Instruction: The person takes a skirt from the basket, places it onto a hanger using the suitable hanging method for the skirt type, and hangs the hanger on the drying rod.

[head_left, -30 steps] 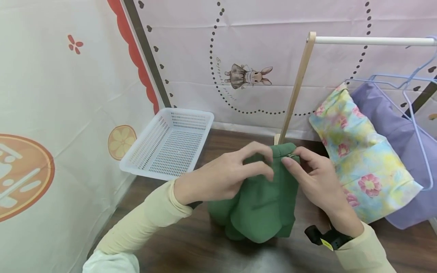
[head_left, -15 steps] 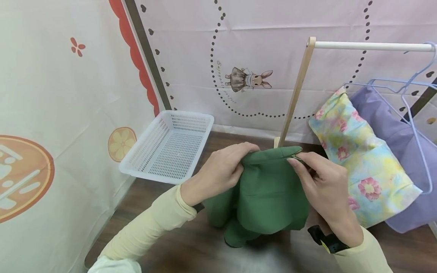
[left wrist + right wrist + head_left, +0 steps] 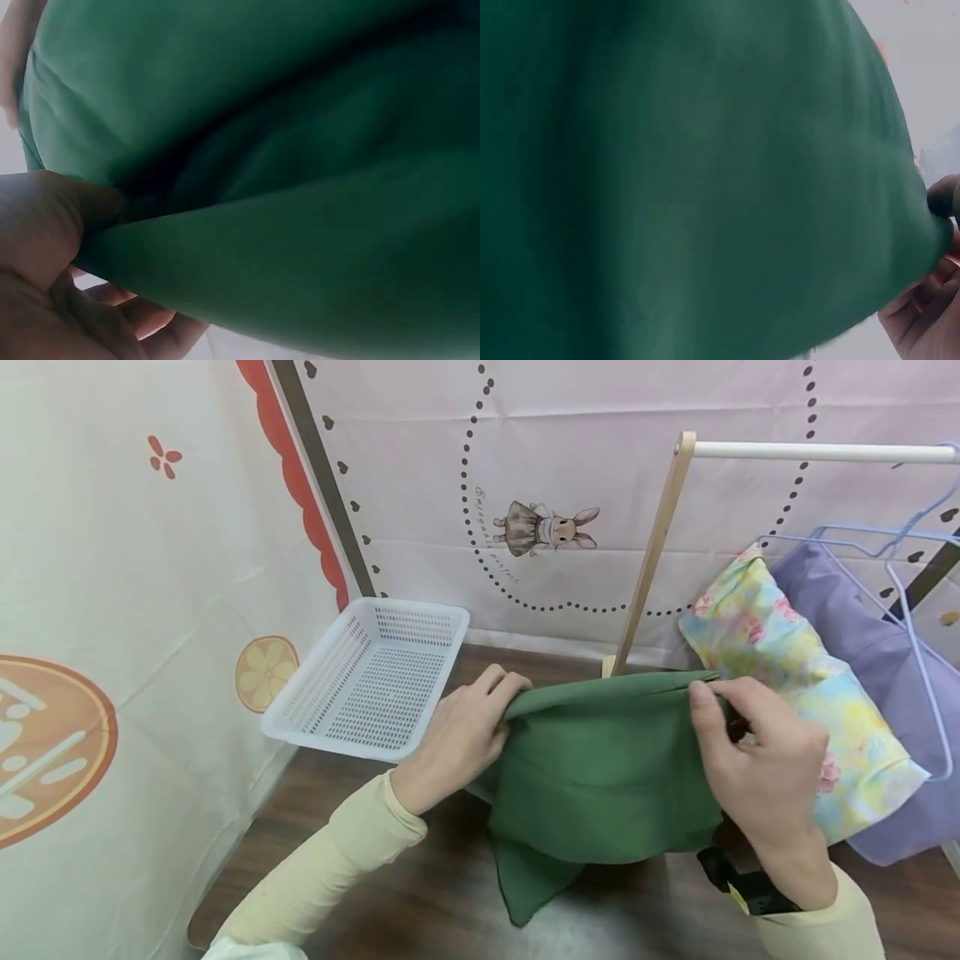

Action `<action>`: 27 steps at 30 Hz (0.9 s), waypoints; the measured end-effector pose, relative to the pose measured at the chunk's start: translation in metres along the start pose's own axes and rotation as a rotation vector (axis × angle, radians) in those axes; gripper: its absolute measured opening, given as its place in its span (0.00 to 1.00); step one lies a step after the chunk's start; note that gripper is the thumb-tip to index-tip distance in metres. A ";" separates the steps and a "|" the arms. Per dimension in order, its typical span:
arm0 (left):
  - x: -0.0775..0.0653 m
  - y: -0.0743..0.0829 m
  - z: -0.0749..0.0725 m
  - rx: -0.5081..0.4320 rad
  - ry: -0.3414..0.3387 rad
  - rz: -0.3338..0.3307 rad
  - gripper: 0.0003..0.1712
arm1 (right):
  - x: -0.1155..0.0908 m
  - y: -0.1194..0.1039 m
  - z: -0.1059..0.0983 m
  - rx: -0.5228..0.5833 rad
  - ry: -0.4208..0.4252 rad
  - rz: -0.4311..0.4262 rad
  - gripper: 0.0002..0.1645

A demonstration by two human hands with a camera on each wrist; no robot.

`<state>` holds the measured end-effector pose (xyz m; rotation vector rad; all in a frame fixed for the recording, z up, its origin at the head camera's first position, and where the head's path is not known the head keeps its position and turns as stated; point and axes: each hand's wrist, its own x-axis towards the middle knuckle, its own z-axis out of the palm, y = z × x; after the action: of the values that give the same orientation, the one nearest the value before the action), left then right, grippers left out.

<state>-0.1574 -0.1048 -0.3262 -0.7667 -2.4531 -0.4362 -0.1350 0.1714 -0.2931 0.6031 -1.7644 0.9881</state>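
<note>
Here the dark brown wood-grain surface (image 3: 420,893) is stretching across the lower part of the head view, its near left corner rounding off, a pale sheen gleaming towards the near side! At the back left, a white perforated basket (image 3: 386,689) is sitting on it, and farther right, a wooden rack post (image 3: 654,556) is rising from the back.

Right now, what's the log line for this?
left fingers: grip green cloth, left end | right fingers: pinch right end | state: spread between | white basket: left side
</note>
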 end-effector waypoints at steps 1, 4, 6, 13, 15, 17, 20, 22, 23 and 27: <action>-0.001 -0.004 0.000 0.002 0.003 -0.005 0.25 | 0.001 0.002 -0.003 0.023 0.011 0.031 0.22; -0.007 -0.019 -0.001 -0.019 0.004 -0.030 0.24 | 0.003 0.009 -0.011 0.067 0.052 0.112 0.16; -0.011 -0.029 -0.003 -0.041 0.006 -0.057 0.23 | 0.004 0.014 -0.016 0.083 0.073 0.144 0.14; -0.028 -0.062 -0.012 -0.026 0.077 -0.193 0.18 | 0.007 0.023 -0.033 0.103 0.097 0.192 0.13; -0.032 -0.067 -0.011 -0.035 0.084 -0.220 0.15 | 0.007 0.023 -0.035 0.123 0.091 0.195 0.13; -0.035 -0.071 -0.007 -0.027 0.082 -0.238 0.13 | 0.006 0.022 -0.035 0.138 0.075 0.194 0.13; -0.039 -0.075 0.001 -0.008 0.073 -0.251 0.10 | 0.005 0.019 -0.033 0.157 0.056 0.189 0.13; -0.041 -0.078 0.008 0.031 0.072 -0.260 0.09 | 0.003 0.017 -0.031 0.158 0.040 0.182 0.13; -0.042 -0.078 0.010 0.051 0.071 -0.265 0.09 | 0.003 0.016 -0.030 0.159 0.035 0.178 0.13; -0.044 -0.080 0.016 0.097 0.092 -0.303 0.08 | 0.003 0.014 -0.028 0.166 0.029 0.170 0.12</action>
<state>-0.1809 -0.1793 -0.3759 -0.3276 -2.4884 -0.4488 -0.1323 0.2023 -0.2903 0.5455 -1.7406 1.2641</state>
